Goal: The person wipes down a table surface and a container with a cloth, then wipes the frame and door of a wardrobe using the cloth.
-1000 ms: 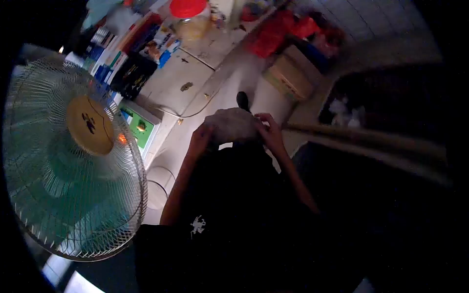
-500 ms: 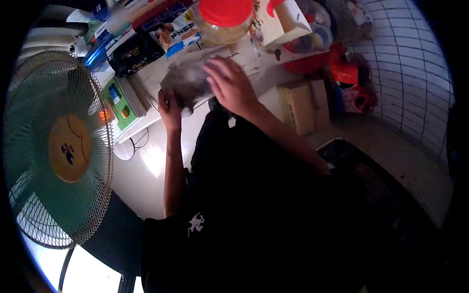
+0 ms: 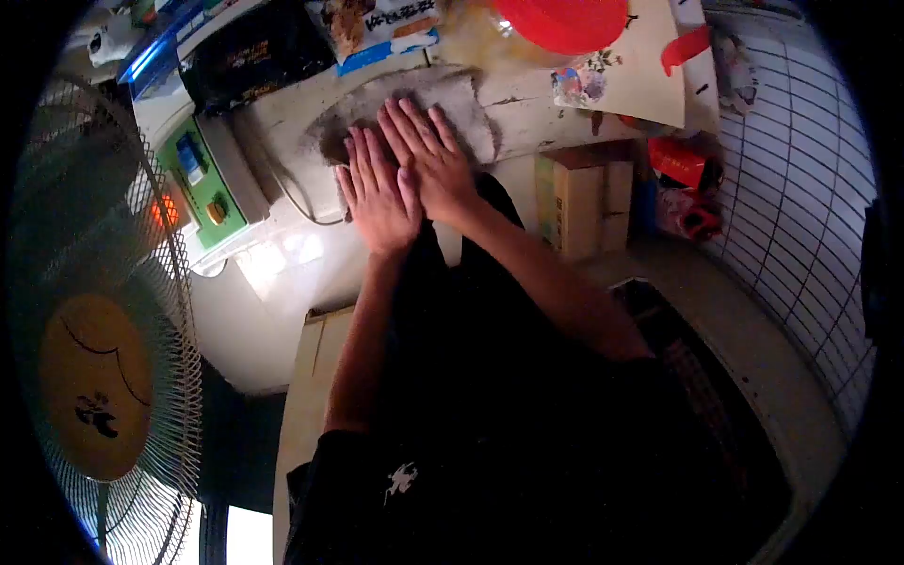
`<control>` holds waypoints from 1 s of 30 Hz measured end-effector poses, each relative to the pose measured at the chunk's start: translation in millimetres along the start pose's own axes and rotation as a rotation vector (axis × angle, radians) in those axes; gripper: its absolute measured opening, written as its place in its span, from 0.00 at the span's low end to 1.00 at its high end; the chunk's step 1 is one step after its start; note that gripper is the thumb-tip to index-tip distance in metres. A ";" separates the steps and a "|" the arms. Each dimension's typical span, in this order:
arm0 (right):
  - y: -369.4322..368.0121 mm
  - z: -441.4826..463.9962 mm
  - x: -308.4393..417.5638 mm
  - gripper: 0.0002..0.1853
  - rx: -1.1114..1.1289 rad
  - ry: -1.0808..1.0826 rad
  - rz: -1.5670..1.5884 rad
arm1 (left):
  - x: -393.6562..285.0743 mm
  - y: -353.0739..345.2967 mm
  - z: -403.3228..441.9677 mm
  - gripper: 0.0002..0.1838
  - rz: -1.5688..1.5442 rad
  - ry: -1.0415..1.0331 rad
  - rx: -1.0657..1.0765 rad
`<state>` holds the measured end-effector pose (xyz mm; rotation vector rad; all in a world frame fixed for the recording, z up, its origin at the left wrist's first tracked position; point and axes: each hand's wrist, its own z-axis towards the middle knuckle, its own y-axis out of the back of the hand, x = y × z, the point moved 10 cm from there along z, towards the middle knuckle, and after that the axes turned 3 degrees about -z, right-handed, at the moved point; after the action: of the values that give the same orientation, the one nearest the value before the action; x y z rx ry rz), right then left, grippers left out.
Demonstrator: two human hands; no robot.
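Note:
A grey cloth (image 3: 469, 105) lies spread on the worn white tabletop (image 3: 537, 121), close to its front edge. My left hand (image 3: 381, 202) rests flat on the cloth's left part, fingers stretched out and pointing away from me. Beside it, my right hand (image 3: 435, 169) also presses flat on the cloth, its fingers extended and slightly apart. The two hands touch or nearly touch at the left thumb. Part of the cloth is hidden under both palms.
Behind the cloth sit a black packet (image 3: 254, 61), a food packet (image 3: 381, 28) and a red-lidded jar (image 3: 565, 19). A green-topped box (image 3: 202, 179) stands left, near a fan (image 3: 99, 377). Cardboard boxes (image 3: 584, 202) stand below the table, beside a white tiled wall (image 3: 791, 169).
The bunched cloth is now spread flat on the table. My left hand has moved right from its edge, and both hands now lie flat side by side. The view has shifted.

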<state>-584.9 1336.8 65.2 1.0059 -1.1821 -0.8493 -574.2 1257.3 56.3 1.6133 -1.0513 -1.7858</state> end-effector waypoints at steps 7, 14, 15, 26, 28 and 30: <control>1.5 37.3 24.7 0.31 0.007 0.155 0.087 | 20.2 22.6 20.8 0.34 0.068 0.091 -0.102; 1.4 54.4 31.7 0.31 -0.006 0.291 0.073 | 45.3 66.0 42.8 0.18 0.162 0.070 -0.328; 7.0 50.4 21.6 0.32 0.024 0.275 0.091 | 42.2 66.8 45.8 0.15 0.192 0.047 -0.331; 15.2 51.7 -0.2 0.32 0.112 0.339 0.145 | 79.0 75.2 26.5 0.08 -0.163 0.285 -0.691; -1.8 72.1 19.1 0.32 0.121 0.376 0.133 | 87.6 73.0 17.4 0.11 -0.296 0.411 -0.778; -14.8 82.3 30.5 0.33 0.139 0.396 0.109 | 85.0 73.0 17.8 0.11 -0.307 0.408 -0.786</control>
<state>-660.2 1289.3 67.8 1.1503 -0.9534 -0.4582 -614.7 1151.8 65.8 1.5458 0.1039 -1.6318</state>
